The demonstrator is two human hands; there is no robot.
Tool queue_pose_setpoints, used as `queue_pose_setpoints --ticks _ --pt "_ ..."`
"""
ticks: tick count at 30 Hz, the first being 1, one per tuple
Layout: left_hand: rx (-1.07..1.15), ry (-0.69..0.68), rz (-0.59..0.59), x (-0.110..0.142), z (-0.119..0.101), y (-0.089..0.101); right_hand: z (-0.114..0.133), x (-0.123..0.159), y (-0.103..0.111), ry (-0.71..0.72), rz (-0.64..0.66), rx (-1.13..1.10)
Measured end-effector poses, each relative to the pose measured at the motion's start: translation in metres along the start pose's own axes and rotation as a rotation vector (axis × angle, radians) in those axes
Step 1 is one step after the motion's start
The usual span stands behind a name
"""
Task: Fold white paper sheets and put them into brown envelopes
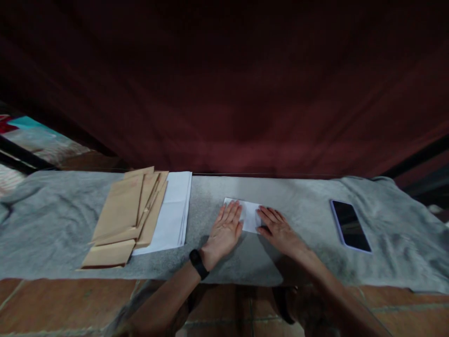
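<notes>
A small white piece of paper [250, 218], which looks folded, lies flat on the grey cloth [301, 196] in front of me. On its left end rests my left hand [227, 228], palm down with the fingers stretched out. My right hand [277, 227] lies over the paper's right end, fingers extended and flat. Both hands press on the sheet without gripping it. The ends of the paper are partly hidden under the fingers; its middle shows between the two hands.
To the left, several brown paper envelopes [119, 210] overlap a stack of white sheets [175, 206]. A phone [351, 225] in a light purple case lies at the right. Behind the cloth hangs a dark red curtain-like surface [245, 117]. Tiled floor [52, 304] shows along the near edge.
</notes>
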State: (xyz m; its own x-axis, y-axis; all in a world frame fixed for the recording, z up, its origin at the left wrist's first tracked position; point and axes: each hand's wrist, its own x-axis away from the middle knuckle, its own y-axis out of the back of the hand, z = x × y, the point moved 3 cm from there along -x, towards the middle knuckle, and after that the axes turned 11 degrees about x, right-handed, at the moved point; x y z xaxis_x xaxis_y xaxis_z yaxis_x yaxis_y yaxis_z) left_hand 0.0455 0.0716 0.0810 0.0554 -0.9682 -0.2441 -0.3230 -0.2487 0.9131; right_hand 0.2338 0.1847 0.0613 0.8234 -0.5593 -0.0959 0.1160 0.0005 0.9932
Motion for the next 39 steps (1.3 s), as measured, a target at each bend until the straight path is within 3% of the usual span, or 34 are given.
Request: queue_pose_setpoints --ticks 5,15,28,35,39 --pt "0.087 -0.162 0.108 0.002 -0.026 -0.011 0.001 -0.003 0.005 0.021 -0.023 -0.021" --pt "0.075 -0.286 0.221 0.005 -0.019 -0.002 0.002 -0.029 0.019 -0.061 -0.03 -0.173" --pt "0.123 -0.379 0.272 0.008 -0.028 0.019 0.003 -0.065 0.008 -0.334 -0.02 -0.28" --pt "0.2 -0.324 0.255 0.014 -0.024 0.029 -0.017 -0.055 0.015 -0.327 0.153 -0.592" --pt "0.165 -0.209 0.177 0.013 -0.02 0.028 -0.012 -0.046 0.022 -0.324 0.235 -0.777"
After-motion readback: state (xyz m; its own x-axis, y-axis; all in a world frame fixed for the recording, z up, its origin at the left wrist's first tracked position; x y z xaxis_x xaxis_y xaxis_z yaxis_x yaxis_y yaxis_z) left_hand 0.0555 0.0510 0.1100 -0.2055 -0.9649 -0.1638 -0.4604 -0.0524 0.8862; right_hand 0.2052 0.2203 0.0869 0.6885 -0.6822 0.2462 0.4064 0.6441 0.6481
